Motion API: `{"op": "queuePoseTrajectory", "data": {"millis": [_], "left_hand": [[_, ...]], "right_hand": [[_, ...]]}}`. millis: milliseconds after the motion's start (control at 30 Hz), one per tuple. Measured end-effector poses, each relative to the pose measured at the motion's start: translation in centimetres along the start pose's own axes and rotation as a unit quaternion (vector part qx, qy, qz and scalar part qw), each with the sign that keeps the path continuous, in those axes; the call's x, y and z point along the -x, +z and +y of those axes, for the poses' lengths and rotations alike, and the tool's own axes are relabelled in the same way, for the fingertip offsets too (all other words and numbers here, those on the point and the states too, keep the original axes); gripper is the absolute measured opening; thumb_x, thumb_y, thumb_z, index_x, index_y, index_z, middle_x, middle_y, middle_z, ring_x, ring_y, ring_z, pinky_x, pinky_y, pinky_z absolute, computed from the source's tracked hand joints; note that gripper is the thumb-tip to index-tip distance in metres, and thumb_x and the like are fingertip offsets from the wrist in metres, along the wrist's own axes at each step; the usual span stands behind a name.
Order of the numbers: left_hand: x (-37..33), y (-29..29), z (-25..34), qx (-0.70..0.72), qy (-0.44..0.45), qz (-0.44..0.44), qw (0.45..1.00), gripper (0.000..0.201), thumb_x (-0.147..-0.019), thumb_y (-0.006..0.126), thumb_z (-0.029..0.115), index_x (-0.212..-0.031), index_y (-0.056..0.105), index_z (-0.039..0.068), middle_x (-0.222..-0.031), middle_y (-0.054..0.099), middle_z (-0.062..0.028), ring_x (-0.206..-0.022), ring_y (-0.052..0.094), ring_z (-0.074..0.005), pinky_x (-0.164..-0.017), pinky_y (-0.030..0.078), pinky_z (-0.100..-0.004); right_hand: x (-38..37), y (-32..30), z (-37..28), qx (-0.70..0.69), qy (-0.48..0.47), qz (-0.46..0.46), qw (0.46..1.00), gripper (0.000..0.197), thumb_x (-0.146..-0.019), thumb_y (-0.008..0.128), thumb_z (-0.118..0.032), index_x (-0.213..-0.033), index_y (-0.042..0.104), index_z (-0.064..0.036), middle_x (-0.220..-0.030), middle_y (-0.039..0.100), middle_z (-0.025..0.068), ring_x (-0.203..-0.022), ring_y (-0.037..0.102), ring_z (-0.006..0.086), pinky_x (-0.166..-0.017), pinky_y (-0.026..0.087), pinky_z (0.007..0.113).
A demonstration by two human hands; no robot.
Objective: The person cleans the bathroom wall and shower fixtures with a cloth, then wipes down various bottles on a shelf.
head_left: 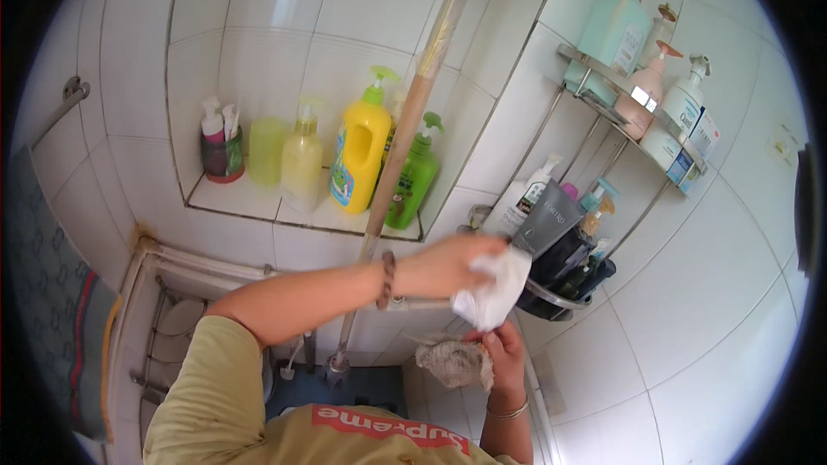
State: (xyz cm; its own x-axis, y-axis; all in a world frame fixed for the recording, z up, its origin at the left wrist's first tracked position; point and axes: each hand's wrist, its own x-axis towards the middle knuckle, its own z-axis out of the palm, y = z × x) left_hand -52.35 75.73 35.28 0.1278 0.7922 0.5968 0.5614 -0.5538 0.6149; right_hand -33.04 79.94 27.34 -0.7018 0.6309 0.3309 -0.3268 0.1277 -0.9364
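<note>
Fingers of my left hand (458,265) are curling, blurred, around a white cloth (497,291) near the left edge of the lower shelf (560,300), while my right hand (506,353) is pinching a grey rag (452,363) below, so I'm judging the handling unfinished.
</note>
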Motion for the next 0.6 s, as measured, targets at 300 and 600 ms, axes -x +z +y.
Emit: {"op": "queuePoseTrajectory", "data": {"millis": [300,600], "left_hand": [[-1.9,-7.1,0.0,0.391,-0.049,0.149,0.907,0.028,-0.084,0.045,0.009,-0.111,0.045,0.004,-0.095,0.055,-0.0021,-0.081,0.055,-0.0087,-0.069,0.046,-0.0224],[-3.7,-8.1,1.3,0.417,-0.04,0.175,0.891,0.027,-0.082,0.042,0.004,-0.109,0.044,0.004,-0.095,0.054,-0.0045,-0.084,0.055,-0.0134,-0.069,0.047,-0.0266]], "right_hand": [[1.0,0.1,0.7,0.017,-0.002,-0.003,1.0,0.012,-0.083,0.047,-0.006,-0.093,0.052,-0.0014,-0.077,0.057,0.0061,-0.07,0.053,0.0101,-0.064,0.043,0.021],[1.6,-1.5,0.7,0.001,0.003,0.058,0.998,0.01,-0.083,0.046,-0.005,-0.09,0.053,-0.0009,-0.077,0.056,0.0045,-0.069,0.052,0.0097,-0.064,0.042,0.021]]}}
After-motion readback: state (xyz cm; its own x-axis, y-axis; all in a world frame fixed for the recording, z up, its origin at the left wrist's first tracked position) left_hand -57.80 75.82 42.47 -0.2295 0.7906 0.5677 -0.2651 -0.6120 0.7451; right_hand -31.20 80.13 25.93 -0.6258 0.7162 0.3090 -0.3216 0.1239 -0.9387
